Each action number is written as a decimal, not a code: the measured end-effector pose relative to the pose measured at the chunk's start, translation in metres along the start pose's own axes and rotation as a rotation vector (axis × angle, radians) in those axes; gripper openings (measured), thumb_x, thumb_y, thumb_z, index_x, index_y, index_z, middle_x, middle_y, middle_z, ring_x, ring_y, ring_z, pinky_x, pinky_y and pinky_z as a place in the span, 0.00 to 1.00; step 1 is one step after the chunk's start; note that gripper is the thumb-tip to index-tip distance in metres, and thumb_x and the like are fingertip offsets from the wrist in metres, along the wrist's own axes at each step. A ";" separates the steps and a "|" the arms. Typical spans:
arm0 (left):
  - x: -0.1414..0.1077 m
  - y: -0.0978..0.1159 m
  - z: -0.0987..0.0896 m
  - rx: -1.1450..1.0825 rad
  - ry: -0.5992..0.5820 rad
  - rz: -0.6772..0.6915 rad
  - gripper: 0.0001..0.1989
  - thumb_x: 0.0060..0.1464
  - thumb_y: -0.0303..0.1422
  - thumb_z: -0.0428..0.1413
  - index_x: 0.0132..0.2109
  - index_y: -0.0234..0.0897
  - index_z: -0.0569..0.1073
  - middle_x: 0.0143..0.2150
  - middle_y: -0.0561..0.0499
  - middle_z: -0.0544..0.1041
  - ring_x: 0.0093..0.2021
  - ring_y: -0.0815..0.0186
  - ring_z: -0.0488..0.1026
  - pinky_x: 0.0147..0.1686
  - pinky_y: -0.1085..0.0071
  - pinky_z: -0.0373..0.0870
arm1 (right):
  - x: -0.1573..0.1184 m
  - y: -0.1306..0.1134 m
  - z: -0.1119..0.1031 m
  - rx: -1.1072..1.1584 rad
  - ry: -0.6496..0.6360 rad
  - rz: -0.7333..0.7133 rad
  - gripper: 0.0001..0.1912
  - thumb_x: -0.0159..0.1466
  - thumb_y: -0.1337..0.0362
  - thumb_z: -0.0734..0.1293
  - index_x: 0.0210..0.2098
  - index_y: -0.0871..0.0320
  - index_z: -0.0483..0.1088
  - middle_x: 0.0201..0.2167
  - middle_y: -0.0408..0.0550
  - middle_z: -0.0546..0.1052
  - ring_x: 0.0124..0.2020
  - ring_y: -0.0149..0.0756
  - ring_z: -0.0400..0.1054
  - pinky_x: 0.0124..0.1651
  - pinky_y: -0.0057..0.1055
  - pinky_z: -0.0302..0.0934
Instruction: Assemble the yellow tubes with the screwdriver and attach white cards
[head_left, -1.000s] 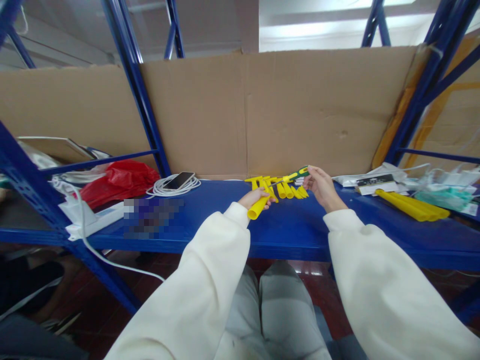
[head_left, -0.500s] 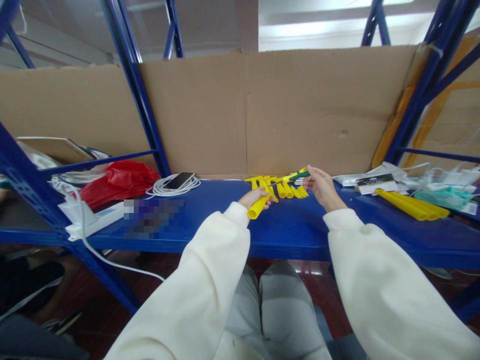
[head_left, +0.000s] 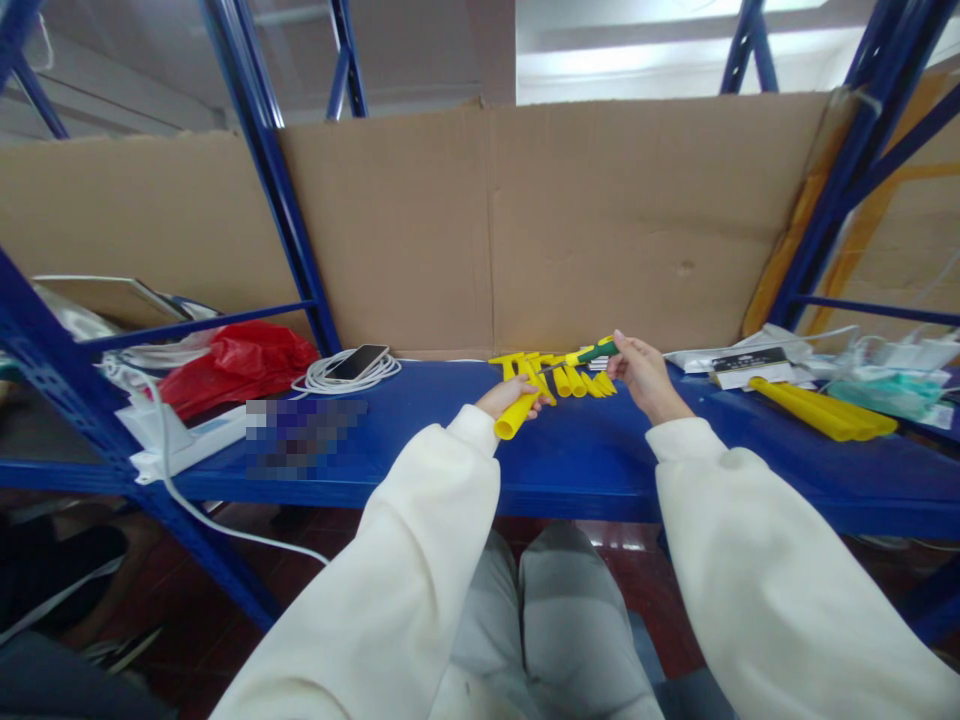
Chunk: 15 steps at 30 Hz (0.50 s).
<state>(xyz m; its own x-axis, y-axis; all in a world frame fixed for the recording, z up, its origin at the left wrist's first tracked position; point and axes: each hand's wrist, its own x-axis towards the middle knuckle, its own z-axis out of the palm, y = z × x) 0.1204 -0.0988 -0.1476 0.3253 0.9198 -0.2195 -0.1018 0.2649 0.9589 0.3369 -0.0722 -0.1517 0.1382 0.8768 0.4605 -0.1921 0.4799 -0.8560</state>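
Observation:
A yellow plastic tube (head_left: 511,420) with a wide open end toward me is gripped in my left hand (head_left: 498,398). My right hand (head_left: 636,368) has its fingers closed around the end of a green and yellow screwdriver handle (head_left: 595,351). The screwdriver's thin shaft points left and down to the far part of the yellow piece in my left hand; whether its tip touches a screw there is too small to tell. Just behind my hands, several more yellow pieces (head_left: 574,381) lie in a row on the blue shelf (head_left: 427,430).
Longer yellow tubes (head_left: 821,410) lie at the right beside a black and white box (head_left: 752,366). At the left are a phone (head_left: 358,362) on a coiled white cable (head_left: 319,376) and a red plastic bag (head_left: 244,362). Cardboard (head_left: 600,220) and blue posts (head_left: 289,200) bound the shelf.

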 end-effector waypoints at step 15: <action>-0.003 0.001 0.000 -0.010 -0.044 0.061 0.25 0.60 0.18 0.45 0.63 0.35 0.58 0.30 0.50 0.75 0.17 0.73 0.64 0.16 0.79 0.60 | 0.001 -0.002 -0.001 0.040 0.059 -0.019 0.28 0.49 0.40 0.76 0.24 0.55 0.64 0.11 0.36 0.66 0.13 0.25 0.60 0.16 0.21 0.56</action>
<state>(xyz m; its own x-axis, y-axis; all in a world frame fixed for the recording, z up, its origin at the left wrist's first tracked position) 0.1196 -0.1015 -0.1458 0.3587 0.9210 -0.1520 -0.1326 0.2115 0.9683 0.3387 -0.0719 -0.1499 0.1988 0.8650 0.4606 -0.2274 0.4979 -0.8369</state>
